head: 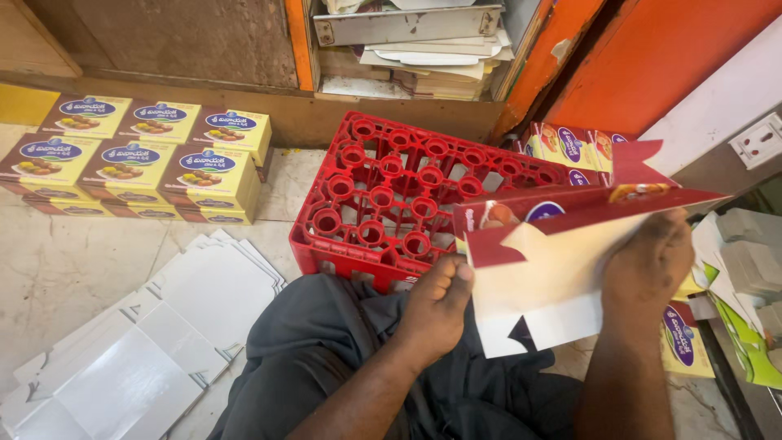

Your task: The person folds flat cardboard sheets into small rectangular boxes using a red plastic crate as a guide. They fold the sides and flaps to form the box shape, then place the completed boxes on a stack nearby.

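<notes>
Currently you hold a flat carton blank [554, 285] over your lap, white side up, so its flaps face you. Left hand [436, 305] pinches the near edge; right hand [648, 261] grips the far edge. Red crate [383, 195] sits ahead; more blanks [163, 342] lie on the floor at left.

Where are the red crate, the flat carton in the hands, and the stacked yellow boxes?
red crate [383, 195], head view, its ringed top grid.
flat carton [554, 277], head view, white inner face.
stacked yellow boxes [130, 163], head view, a lid.
</notes>
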